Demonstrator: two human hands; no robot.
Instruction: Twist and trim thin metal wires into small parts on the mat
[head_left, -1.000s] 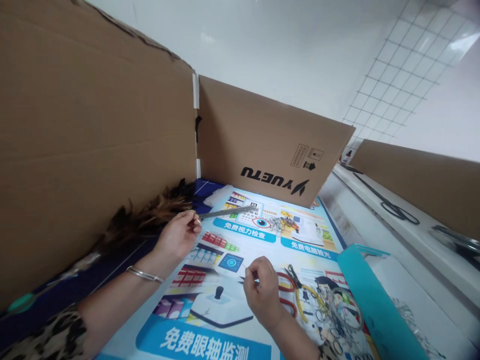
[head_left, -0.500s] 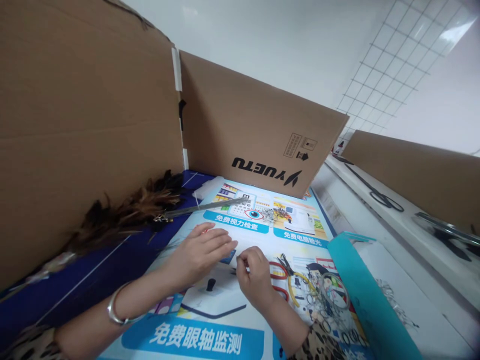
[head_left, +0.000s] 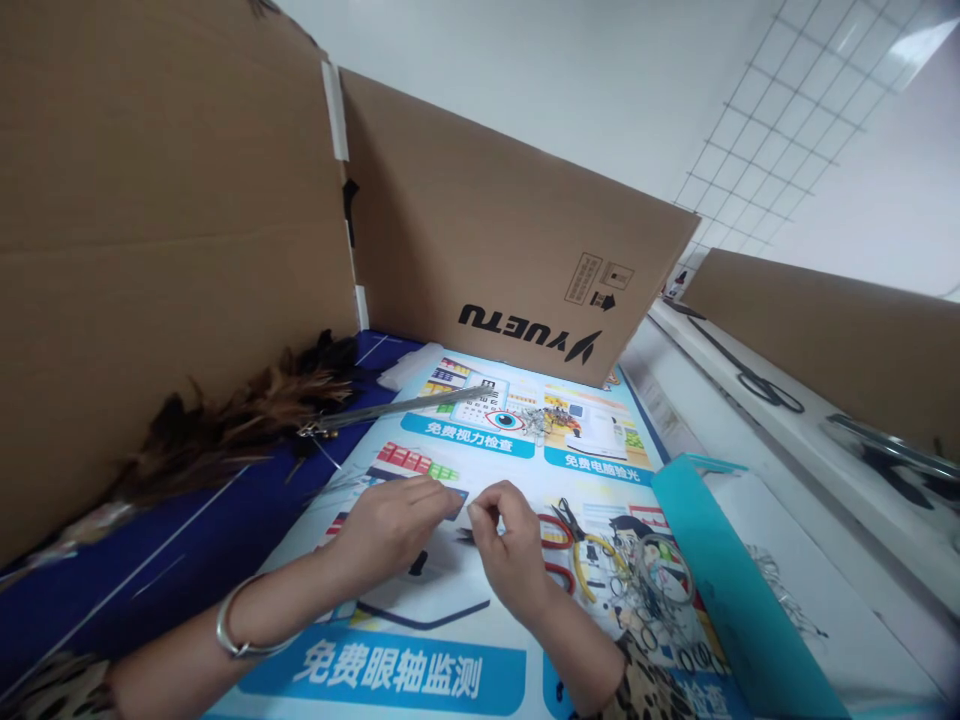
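Note:
My left hand [head_left: 390,523] lies low over the printed poster [head_left: 420,680], fingers curled and pinched close to my right hand; a silver bangle [head_left: 244,630] is on that wrist. My right hand [head_left: 504,545] is closed in a pinch on something small that I cannot make out. A feather duster [head_left: 247,420] with a metal handle [head_left: 405,408] lies to the left, touched by neither hand. Red-handled pliers [head_left: 555,540] and a heap of small metal rings [head_left: 660,590] lie just right of my right hand.
Tall cardboard walls [head_left: 172,220] stand at the left and the back. A teal folder [head_left: 720,580] lies at the right. Beyond it a white ledge [head_left: 757,410] carries black scissors [head_left: 761,388]. A small pile of metal bits [head_left: 536,425] sits far on the poster.
My left hand let go of the duster's handle, which now lies on the table, and came down beside my right hand. The view has shifted a little to the right.

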